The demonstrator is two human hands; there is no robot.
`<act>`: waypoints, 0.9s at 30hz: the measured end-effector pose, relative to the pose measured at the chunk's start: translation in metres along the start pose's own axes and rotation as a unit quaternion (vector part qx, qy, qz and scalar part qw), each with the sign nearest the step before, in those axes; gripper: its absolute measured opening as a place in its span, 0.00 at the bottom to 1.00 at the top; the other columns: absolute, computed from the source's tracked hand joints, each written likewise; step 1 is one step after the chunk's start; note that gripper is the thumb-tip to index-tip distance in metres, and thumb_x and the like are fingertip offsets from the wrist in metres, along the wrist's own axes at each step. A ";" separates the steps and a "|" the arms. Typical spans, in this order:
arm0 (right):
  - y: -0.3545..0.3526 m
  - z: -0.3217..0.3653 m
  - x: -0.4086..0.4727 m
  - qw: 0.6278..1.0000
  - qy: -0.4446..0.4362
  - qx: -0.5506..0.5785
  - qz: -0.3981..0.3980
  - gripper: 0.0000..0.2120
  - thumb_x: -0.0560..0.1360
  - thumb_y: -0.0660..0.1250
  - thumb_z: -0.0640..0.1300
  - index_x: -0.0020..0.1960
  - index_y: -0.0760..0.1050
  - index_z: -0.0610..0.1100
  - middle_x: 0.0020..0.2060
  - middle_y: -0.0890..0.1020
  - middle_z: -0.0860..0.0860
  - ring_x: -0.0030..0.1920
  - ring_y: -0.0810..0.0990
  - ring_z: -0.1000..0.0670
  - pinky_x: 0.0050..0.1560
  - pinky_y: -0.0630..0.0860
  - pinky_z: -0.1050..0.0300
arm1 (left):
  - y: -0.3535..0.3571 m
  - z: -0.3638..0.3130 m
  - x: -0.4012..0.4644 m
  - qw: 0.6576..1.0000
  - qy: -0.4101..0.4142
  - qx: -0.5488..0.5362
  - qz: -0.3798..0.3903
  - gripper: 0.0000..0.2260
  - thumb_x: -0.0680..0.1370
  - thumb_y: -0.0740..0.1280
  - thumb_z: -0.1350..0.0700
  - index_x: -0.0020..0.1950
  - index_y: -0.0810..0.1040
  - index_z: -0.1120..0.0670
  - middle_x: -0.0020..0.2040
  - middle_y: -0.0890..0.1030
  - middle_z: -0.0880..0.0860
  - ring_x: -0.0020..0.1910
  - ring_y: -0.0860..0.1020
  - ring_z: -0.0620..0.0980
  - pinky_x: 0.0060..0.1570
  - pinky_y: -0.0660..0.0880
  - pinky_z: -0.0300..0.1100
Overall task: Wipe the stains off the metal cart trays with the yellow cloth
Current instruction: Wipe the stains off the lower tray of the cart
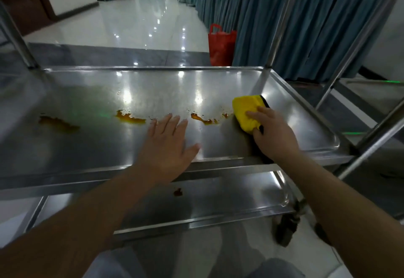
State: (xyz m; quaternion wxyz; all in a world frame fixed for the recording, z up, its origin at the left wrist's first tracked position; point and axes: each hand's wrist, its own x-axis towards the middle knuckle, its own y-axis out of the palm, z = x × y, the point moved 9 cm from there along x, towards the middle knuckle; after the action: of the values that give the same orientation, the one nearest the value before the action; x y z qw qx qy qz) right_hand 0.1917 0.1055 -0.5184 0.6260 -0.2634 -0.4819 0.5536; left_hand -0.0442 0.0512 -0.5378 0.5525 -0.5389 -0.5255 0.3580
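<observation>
The upper metal cart tray (306, 124) carries three orange-brown stains: one at the left (58, 123), one in the middle (130, 118), one right of centre (204, 119). My right hand (275, 133) grips the folded yellow cloth (248, 111) and presses it on the tray just right of the rightmost stain. My left hand (168, 146) lies flat on the tray with straight fingers, between the middle and right stains. A lower tray (240, 203) shows one small brown stain (178, 192).
The cart's metal posts (277, 28) rise at the corners. A red bag (220, 45) stands on the glossy floor behind the cart, beside blue-skirted tables (306, 26). A cart wheel (288, 225) sits at the lower right.
</observation>
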 end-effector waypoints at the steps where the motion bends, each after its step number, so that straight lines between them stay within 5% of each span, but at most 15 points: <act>1: -0.003 -0.011 0.007 1.000 0.020 0.001 -0.003 0.22 0.76 0.63 0.41 0.68 0.71 0.53 0.73 0.66 0.48 0.70 0.66 0.44 0.65 0.66 0.49 | 0.000 0.000 0.000 1.000 0.002 -0.004 0.004 0.35 0.77 0.40 0.32 0.78 0.52 0.51 0.79 0.52 0.51 0.78 0.46 0.50 0.76 0.41 0.52; 12: -0.001 0.003 -0.032 0.999 0.033 0.026 0.024 0.23 0.78 0.56 0.61 0.69 0.69 0.54 0.73 0.65 0.47 0.68 0.68 0.41 0.65 0.66 0.49 | -0.016 0.019 -0.008 0.998 0.004 -0.036 -0.058 0.28 0.80 0.52 0.39 0.75 0.63 0.54 0.75 0.64 0.53 0.76 0.56 0.51 0.74 0.49 0.48; 19: 0.007 0.020 -0.038 0.993 -0.090 0.009 0.074 0.19 0.79 0.59 0.52 0.70 0.68 0.55 0.74 0.64 0.47 0.69 0.68 0.41 0.66 0.68 0.48 | -0.006 0.063 -0.026 0.990 -0.136 0.046 0.000 0.41 0.72 0.42 0.30 0.77 0.57 0.54 0.78 0.58 0.54 0.77 0.52 0.53 0.75 0.47 0.58; 27: -0.015 -0.088 0.046 0.997 0.071 -0.010 -0.012 0.20 0.79 0.59 0.50 0.70 0.69 0.50 0.72 0.66 0.43 0.68 0.67 0.38 0.67 0.66 0.44 | 0.009 0.067 -0.014 0.989 -0.141 0.026 0.038 0.47 0.68 0.35 0.25 0.78 0.47 0.54 0.80 0.48 0.52 0.78 0.42 0.50 0.74 0.40 0.55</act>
State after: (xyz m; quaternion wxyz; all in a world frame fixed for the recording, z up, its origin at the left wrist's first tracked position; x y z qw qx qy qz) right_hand 0.2734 0.1630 -0.5265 0.6623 -0.3026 -0.4453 0.5211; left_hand -0.1097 0.0536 -0.5583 0.4728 -0.4882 -0.5674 0.4651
